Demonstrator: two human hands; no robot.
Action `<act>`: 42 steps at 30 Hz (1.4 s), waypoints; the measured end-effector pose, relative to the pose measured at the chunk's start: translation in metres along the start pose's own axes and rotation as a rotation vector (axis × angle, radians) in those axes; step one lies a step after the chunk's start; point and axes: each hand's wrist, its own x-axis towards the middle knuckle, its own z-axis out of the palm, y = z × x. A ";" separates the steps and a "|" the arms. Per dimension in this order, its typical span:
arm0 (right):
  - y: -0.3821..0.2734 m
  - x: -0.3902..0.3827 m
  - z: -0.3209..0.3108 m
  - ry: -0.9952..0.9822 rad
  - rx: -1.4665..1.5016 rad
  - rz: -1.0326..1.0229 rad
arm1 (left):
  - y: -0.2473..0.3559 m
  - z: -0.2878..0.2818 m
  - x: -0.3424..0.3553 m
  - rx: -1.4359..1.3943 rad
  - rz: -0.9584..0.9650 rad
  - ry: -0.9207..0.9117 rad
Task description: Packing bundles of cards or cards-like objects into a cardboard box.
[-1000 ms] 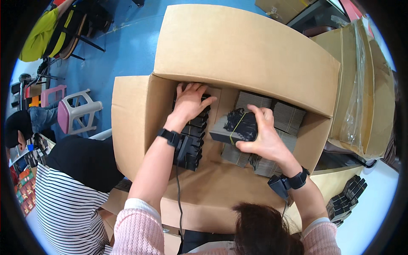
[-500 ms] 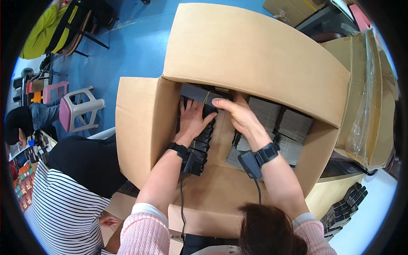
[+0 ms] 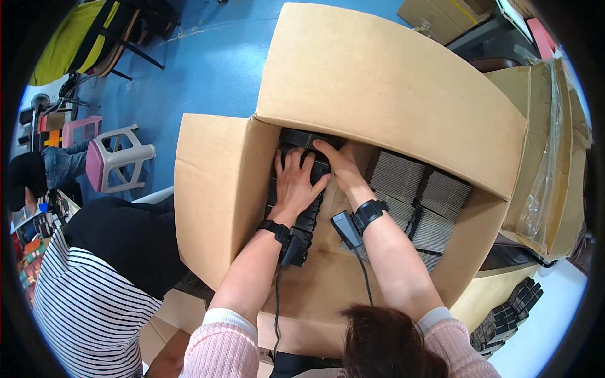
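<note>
A large open cardboard box (image 3: 372, 75) stands before me, and both my hands reach down into it. Along its left wall runs a row of black banded bundles (image 3: 307, 220). My left hand (image 3: 295, 189) lies flat on that row with its fingers spread, holding nothing. At the row's far end is another black bundle (image 3: 296, 137), lying crosswise. My right hand (image 3: 343, 167) grips the right end of that bundle, its thumb on top; the other fingers are partly hidden. Grey-edged stacks (image 3: 397, 173), banded in yellow, fill the box's right side.
A person in a striped shirt (image 3: 94, 296) is close on my left. Beyond stands a grey stool with a pink seat (image 3: 94, 165). Flattened cardboard (image 3: 535, 151) leans at the right, above more black bundles (image 3: 507, 315). Cables (image 3: 277, 309) hang from my wrist devices.
The crosswise bundle was tilted up with its grey face showing; now it sits lower in the box. My right hand has moved left and down with it. My left hand has shifted slightly right.
</note>
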 end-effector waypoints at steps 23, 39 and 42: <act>0.010 -0.050 -0.031 0.094 -0.215 0.081 | 0.015 -0.056 -0.017 -0.417 -0.130 0.042; 0.045 -0.212 -0.042 -0.926 -1.498 -0.516 | 0.062 -0.158 -0.223 -0.468 -0.308 0.046; 0.045 -0.204 -0.038 -0.790 -1.470 -0.561 | 0.059 -0.155 -0.223 -0.484 -0.318 0.069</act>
